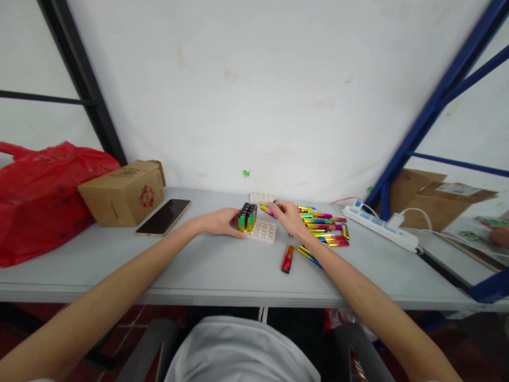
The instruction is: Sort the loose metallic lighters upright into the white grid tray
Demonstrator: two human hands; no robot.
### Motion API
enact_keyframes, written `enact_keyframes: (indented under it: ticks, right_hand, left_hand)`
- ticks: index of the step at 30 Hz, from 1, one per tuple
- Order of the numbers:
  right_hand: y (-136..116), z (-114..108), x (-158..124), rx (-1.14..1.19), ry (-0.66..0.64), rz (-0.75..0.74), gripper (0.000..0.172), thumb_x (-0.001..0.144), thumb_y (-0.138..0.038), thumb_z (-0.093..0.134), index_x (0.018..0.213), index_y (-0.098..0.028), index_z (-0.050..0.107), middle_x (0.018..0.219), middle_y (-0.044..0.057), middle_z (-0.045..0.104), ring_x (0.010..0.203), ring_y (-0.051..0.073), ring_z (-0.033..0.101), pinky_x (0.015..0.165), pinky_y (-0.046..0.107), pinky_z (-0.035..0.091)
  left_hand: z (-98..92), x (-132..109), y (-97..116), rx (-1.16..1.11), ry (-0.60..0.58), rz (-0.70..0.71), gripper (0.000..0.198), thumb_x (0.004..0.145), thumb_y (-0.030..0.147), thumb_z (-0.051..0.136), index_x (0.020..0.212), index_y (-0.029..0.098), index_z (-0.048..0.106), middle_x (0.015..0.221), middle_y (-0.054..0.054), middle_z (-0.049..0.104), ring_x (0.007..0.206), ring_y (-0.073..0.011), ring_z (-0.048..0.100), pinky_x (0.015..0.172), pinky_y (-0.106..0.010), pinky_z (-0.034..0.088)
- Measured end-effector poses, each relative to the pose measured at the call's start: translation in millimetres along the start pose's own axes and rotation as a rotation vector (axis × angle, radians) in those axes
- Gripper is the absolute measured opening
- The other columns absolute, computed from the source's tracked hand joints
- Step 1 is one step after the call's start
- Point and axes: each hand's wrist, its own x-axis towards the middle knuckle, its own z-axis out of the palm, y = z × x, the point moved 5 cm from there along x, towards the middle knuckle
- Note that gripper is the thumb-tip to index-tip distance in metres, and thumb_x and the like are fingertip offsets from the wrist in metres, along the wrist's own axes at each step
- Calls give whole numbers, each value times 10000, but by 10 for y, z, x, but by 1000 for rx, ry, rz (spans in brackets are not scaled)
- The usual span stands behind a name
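Note:
Several lighters (247,217) with black tops and shiny green-gold bodies stand upright at the left end of a white tray with round holes (264,231). My left hand (222,221) is curled around that end, thumb in front and fingers behind, gripping the tray beside the lighters. Over the tray's right side, my right hand (289,216) pinches a yellow lighter (265,209), which is tilted and partly covered by the fingers. A loose pile of shiny multicoloured lighters (324,227) lies right of that hand. Nearer me is a single red lighter (287,259).
Another white tray (262,197) lies by the wall. To the left are a phone (164,217), a cardboard box (123,193) and a red plastic bag (51,196). A power strip (379,228) with cables lies at right, near a blue post (417,122). Another person's hand (499,236) shows far right.

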Motion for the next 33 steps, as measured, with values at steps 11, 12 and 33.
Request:
enact_keyframes:
  ticks: [11, 12, 33]
  right_hand:
    - [-44, -4, -17, -114, -2, -7, 398, 918, -434, 480, 592, -221, 398, 560, -25, 433, 574, 133, 384, 588, 284, 263]
    - [-38, 0, -14, -125, -6, -7, 380, 913, -411, 484, 594, -221, 404, 561, -25, 444, 575, 134, 391, 590, 283, 266]
    - [-279, 126, -92, -274, -147, -342, 391, 1054, -484, 405, 804, -217, 543, 809, 48, 601, 761, 191, 530, 739, 305, 384]
  left_hand:
    - [9, 7, -37, 2, 3, -2, 667, 727, 620, 765, 1197, 162, 644, 1118, -76, 737, 939, -252, 672, 792, -298, 500]
    - [7, 5, -32, 0, 4, -2, 668, 727, 622, 765, 1198, 164, 644, 1114, -74, 738, 934, -251, 673, 787, -296, 501]
    - [3, 0, -23, 49, 10, -31, 668, 723, 629, 763, 1171, 147, 651, 1065, -82, 733, 908, -249, 657, 752, -292, 476]
